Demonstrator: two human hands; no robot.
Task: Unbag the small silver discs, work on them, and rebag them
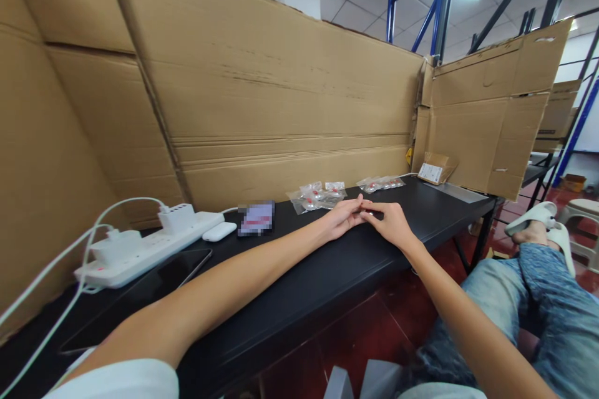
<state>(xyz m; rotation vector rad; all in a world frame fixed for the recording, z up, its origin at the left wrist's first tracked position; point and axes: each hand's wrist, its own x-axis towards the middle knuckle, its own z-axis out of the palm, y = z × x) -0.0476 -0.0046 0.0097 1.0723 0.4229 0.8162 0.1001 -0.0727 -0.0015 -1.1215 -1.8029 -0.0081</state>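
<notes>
Above the black table [299, 287], my left hand [344, 219] and my right hand [389, 222] meet at the fingertips. Both are closed in a pinch. Between them a tiny reddish and shiny bit shows, mostly covered by the fingers and too small to name. Just behind my left hand lies a pile of clear plastic bags [314, 197] with small red and silvery pieces inside. A second group of similar clear bags [381, 184] sits behind my right hand, against the cardboard wall.
To the left are a white power strip [154, 249] with plugs and cables, a white case [219, 232], a phone with a blurred screen [256, 218] and a dark tablet [159, 287]. Cardboard walls [290, 81] enclose the table. An opened small carton [437, 168] stands at the far right corner.
</notes>
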